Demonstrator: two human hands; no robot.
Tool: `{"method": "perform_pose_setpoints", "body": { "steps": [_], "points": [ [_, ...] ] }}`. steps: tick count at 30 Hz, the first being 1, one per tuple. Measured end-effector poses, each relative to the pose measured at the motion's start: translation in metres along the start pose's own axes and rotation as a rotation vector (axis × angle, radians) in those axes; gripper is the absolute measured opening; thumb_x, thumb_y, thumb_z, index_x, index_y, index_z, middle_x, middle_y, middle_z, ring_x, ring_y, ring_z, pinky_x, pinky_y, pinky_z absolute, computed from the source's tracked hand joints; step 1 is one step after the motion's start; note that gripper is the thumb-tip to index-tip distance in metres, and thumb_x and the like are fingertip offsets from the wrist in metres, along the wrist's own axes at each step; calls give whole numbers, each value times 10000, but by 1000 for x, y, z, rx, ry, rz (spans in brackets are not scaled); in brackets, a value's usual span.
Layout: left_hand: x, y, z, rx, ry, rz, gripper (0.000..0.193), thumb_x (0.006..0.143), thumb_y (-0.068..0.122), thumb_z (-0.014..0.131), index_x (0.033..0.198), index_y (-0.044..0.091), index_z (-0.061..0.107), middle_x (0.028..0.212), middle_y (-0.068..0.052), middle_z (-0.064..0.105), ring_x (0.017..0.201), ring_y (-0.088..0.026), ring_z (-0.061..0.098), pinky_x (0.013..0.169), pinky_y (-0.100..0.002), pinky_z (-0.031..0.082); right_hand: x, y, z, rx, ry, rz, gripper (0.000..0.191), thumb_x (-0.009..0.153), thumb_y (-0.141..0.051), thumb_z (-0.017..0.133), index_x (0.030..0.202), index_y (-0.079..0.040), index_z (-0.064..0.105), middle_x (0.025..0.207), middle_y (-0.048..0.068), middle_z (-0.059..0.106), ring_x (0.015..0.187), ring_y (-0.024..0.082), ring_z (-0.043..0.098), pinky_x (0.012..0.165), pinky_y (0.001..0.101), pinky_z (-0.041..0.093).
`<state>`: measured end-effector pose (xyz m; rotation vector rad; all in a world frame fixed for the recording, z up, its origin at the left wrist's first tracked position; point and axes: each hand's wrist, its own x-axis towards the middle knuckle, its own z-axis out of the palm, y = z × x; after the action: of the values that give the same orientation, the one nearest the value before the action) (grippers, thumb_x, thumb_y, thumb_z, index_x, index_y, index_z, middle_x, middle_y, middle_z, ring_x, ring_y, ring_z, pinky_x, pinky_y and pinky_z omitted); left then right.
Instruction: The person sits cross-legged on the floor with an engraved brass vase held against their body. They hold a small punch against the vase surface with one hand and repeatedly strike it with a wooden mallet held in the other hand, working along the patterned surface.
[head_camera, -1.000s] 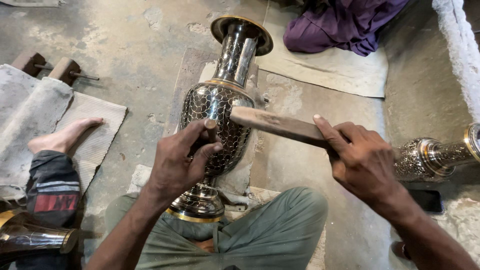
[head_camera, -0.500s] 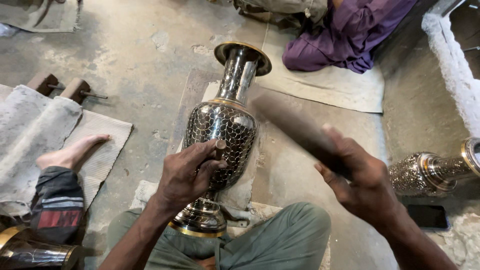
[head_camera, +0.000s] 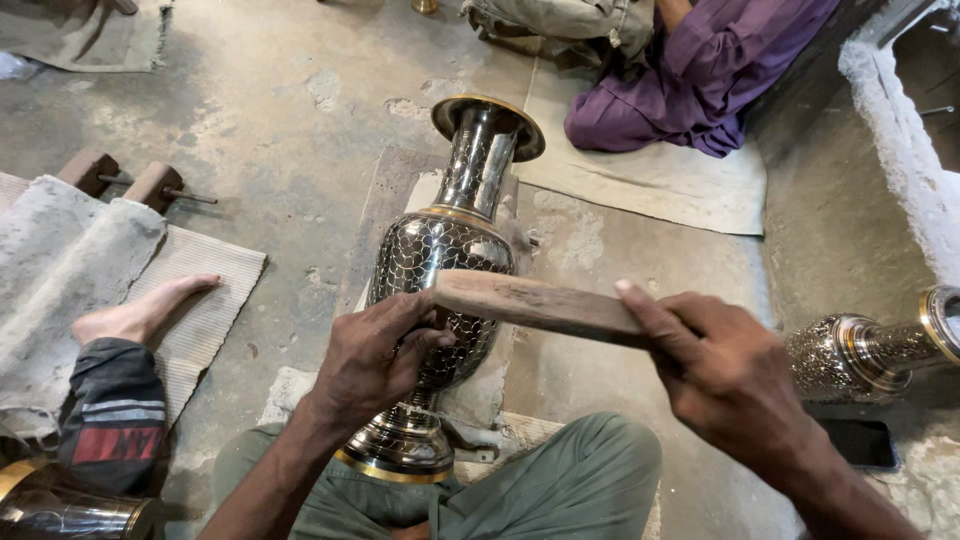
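Note:
A tall silver metal vase (head_camera: 440, 260) with an engraved crackle pattern and brass rims lies tilted between my knees, its mouth pointing away from me. My left hand (head_camera: 375, 355) rests on the vase's belly, fingers pinched around something small that I cannot make out. My right hand (head_camera: 725, 375) grips a flat wooden stick (head_camera: 535, 303), held level, with its far end right above my left hand's fingers at the vase's belly.
A second engraved vase (head_camera: 870, 350) lies at the right, a dark phone (head_camera: 862, 443) below it. Another person's bare foot (head_camera: 140, 315) and sleeve rest on cloth mats at left. A person in purple cloth (head_camera: 690, 85) sits beyond. A wooden-handled tool (head_camera: 125, 180) lies on the concrete floor.
My right hand swung the wooden stick up and away, then brought it back down level onto my left hand at the vase's belly. The vase stayed in place.

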<state>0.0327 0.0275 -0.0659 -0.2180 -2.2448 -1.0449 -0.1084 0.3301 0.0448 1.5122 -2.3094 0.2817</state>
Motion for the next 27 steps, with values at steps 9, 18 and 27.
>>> {"method": "perform_pose_setpoints", "body": {
  "steps": [9,18,27],
  "points": [
    [1,-2,-1,-79,-25,11,539,928,-12,676,1441,70,531,1141,-141,741,918,-206,794,754,-271,700,-6,4,5,316,90,109,668,841,-47,722,1471,-155,531,1006,106,685,776,225,710,631,357,598],
    [3,1,-5,-97,-17,-12,518,916,19,705,1407,90,559,1065,-119,760,901,-193,804,745,-276,700,-6,3,7,413,109,89,708,875,-69,723,1526,-126,448,1053,113,686,815,219,718,704,355,593],
    [3,-5,-2,-33,-91,-16,479,959,-58,599,1411,99,573,1087,-124,753,904,-196,815,720,-235,715,-8,4,13,-1,46,27,633,836,-98,786,1428,-155,567,986,109,725,744,249,676,643,412,564]
  ]
}}
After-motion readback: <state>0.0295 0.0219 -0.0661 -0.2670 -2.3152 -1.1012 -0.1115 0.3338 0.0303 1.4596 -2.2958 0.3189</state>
